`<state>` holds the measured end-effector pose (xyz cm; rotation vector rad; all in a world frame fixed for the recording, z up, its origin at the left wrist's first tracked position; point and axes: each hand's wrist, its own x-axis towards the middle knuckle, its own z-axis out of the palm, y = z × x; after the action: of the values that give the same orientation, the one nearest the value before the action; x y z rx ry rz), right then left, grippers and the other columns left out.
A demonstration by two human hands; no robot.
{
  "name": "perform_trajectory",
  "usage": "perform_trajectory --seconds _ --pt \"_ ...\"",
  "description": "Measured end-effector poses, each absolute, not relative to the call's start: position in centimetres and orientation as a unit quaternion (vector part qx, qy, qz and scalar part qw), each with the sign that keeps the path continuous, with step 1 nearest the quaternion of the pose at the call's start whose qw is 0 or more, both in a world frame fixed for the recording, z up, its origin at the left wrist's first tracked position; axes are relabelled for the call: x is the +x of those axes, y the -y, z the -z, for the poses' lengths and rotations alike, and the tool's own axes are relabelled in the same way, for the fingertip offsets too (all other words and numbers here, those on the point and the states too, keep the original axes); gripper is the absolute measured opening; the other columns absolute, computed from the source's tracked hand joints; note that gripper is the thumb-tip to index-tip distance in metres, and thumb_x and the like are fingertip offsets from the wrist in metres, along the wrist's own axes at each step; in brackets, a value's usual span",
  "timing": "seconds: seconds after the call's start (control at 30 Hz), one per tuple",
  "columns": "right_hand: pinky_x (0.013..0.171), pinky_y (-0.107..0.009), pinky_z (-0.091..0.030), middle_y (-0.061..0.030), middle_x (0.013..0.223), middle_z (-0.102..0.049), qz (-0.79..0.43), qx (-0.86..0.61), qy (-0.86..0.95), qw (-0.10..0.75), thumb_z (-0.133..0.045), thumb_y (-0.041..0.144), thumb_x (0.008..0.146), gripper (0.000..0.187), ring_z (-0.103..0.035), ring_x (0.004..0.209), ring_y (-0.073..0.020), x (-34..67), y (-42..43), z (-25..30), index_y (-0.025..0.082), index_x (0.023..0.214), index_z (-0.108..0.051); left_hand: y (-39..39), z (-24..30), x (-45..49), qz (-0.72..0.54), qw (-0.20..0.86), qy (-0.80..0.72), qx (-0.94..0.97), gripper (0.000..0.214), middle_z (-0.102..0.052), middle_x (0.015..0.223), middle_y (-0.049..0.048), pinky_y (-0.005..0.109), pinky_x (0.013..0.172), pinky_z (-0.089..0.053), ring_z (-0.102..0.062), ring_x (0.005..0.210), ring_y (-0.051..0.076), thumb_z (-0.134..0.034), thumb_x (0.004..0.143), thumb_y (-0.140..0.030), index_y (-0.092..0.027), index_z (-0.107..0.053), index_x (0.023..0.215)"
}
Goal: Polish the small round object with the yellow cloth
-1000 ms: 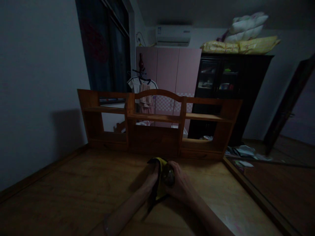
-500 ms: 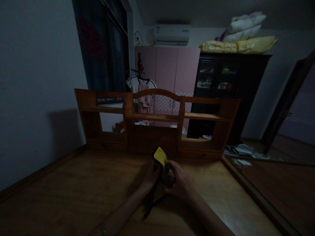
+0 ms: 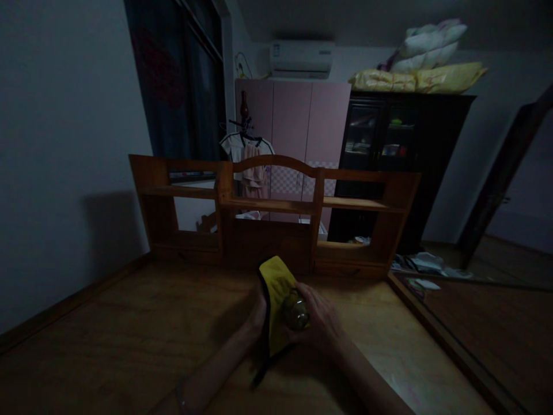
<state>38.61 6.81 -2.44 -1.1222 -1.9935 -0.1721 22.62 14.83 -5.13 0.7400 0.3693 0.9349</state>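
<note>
A yellow cloth with dark edging is draped upright over my left hand, which holds it from behind. Most of that hand's fingers are hidden by the cloth. My right hand is curled around a small, rounded, shiny glass object, whose exact kind I cannot make out in the dim light. The glass rests against the yellow face of the cloth, between both hands. A dark corner of the cloth hangs down toward the wooden surface.
Beyond the hands stands a wooden shelf unit with several compartments, along the far edge of the surface. A raised wooden rail borders the right side. A white wall rises on the left.
The cloth has opened out and turned, showing more of its yellow side. The glass object has tilted and now presses against it. Both hands stay in nearly the same place.
</note>
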Motion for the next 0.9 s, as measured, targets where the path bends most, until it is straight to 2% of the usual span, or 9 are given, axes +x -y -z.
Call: perform_trajectory --seconds 0.13,0.3,0.5,0.67,0.77,0.9 --pt "0.096 -0.041 -0.047 -0.0127 0.130 -0.051 0.071 -0.445 0.759 0.470 -0.074 0.037 0.065 0.084 -0.052 0.116 -0.0281 38.7 -6.6 2.3 0.019 0.136 -0.031 -13.7 4.2 22.7 -0.389 0.858 -0.150 0.301 0.071 -0.063 0.118 0.0152 0.044 0.106 -0.032 -0.053 0.115 0.030 -0.034 0.083 -0.065 -0.009 -0.055 0.121" --pt "0.096 -0.043 -0.047 -0.0121 0.131 -0.049 0.091 -0.444 0.732 0.510 -0.074 0.037 0.067 0.083 -0.050 0.118 -0.0280 39.0 -6.5 2.0 0.021 0.136 -0.031 -12.7 3.6 23.1 -0.400 0.855 -0.134 0.301 0.044 -0.069 0.110 0.0088 0.040 0.108 -0.031 -0.058 0.110 0.026 -0.042 0.088 -0.042 -0.010 -0.064 0.109" --pt "0.098 -0.046 -0.044 -0.0125 0.133 -0.048 0.129 -0.433 0.750 0.482 -0.074 0.037 0.067 0.084 -0.049 0.120 -0.0291 39.4 -7.0 2.4 0.021 0.137 -0.030 -12.7 2.5 23.0 -0.428 0.841 -0.117 0.310 0.043 -0.067 0.113 0.0102 0.040 0.105 -0.035 -0.058 0.109 0.027 -0.048 0.085 -0.041 -0.009 -0.064 0.110" --pt "0.095 -0.044 -0.047 -0.0135 0.129 -0.052 0.116 -0.442 0.766 0.452 -0.074 0.042 0.066 0.084 -0.053 0.115 -0.0289 39.2 -7.0 2.4 0.020 0.135 -0.033 -13.0 2.1 23.4 -0.462 0.798 -0.140 0.360 0.047 -0.062 0.121 0.0083 0.040 0.104 -0.035 -0.054 0.115 0.027 -0.051 0.083 -0.046 -0.015 -0.059 0.118" --pt "0.095 -0.044 -0.047 -0.0137 0.127 -0.053 0.112 -0.447 0.775 0.432 -0.074 0.044 0.065 0.084 -0.054 0.114 -0.0291 39.1 -7.2 2.5 0.019 0.135 -0.034 -13.1 2.6 23.6 -0.463 0.765 -0.173 0.413 0.045 -0.062 0.121 0.0091 0.040 0.105 -0.035 -0.052 0.117 0.027 -0.054 0.082 -0.046 -0.015 -0.062 0.114" --pt "0.094 -0.043 -0.048 -0.0140 0.125 -0.055 0.108 -0.453 0.779 0.420 -0.072 0.046 0.066 0.084 -0.055 0.112 -0.0290 39.1 -7.5 2.9 0.018 0.135 -0.034 -13.3 3.0 23.5 -0.472 0.681 -0.192 0.526 0.041 -0.060 0.124 0.0089 0.039 0.104 -0.034 -0.050 0.119 0.027 -0.063 0.077 -0.035 -0.018 -0.061 0.114"
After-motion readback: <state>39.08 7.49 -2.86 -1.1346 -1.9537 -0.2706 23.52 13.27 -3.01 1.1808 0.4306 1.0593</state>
